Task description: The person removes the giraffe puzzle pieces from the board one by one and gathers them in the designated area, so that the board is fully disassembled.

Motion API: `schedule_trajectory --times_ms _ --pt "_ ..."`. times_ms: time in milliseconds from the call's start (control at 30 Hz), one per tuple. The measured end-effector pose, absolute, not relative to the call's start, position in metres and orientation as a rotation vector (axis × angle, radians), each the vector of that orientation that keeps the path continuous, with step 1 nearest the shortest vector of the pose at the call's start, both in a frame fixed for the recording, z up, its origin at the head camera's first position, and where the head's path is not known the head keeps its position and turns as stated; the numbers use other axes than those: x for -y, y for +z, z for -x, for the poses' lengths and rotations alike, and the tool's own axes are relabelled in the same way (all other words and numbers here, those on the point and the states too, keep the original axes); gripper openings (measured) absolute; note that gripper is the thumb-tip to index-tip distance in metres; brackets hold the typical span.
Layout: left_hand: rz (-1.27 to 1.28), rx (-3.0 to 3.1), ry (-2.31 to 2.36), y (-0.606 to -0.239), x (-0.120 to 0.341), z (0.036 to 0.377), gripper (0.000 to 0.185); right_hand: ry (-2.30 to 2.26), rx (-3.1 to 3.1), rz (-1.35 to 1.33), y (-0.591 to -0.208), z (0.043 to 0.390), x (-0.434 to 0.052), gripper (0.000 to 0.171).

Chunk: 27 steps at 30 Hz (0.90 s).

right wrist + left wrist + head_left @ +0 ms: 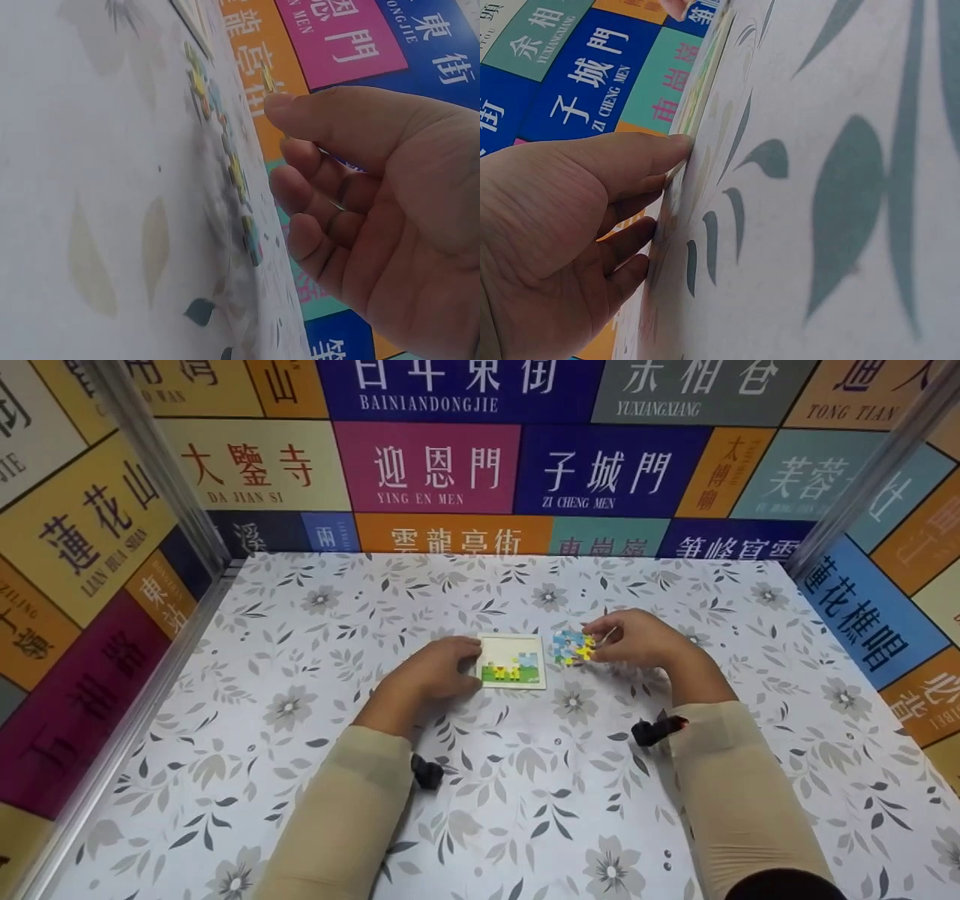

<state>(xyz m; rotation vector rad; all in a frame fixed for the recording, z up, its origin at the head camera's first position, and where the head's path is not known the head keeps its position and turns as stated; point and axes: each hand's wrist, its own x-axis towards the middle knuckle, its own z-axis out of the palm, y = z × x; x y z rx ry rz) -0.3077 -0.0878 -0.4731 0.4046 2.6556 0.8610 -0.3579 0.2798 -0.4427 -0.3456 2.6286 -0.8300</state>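
A small square puzzle tray (pixel 510 686) lies on the table, several jigsaw pieces fitted along its lower part and right side, its upper left bare. At its left edge my left hand (pixel 439 666) holds the tray, thumb at the near corner and fingers at the far one. Thumb and fingers of my right hand (pixel 367 180) pinch a small yellow jigsaw piece (pixel 268 78), raised over the table. Beneath and beside that hand lies a cluster of loose jigsaw pieces (pixel 566 645), blue, yellow and green, right of the tray.
A white tablecloth (pixel 525 802) with grey flowers and leaves covers the table. Panels with large printed characters (pixel 427 469) stand along the back and both sides. Each sleeve cuff has a black wrist device (pixel 427 772) on it.
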Motion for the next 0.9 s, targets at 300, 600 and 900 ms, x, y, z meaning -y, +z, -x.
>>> schedule_trajectory --times_ms 300,600,900 --pt "-0.417 -2.66 0.841 -0.473 0.089 0.307 0.068 -0.858 -2.602 0.264 -0.455 0.36 -0.282 0.054" --pt "-0.445 -2.659 0.834 -0.474 0.089 0.308 0.069 -0.93 -2.592 0.3 -0.464 0.36 -0.289 0.05" --pt "-0.426 -2.66 0.856 -0.473 0.089 0.308 0.07 -0.939 -2.593 0.275 -0.464 0.359 -0.287 0.049"
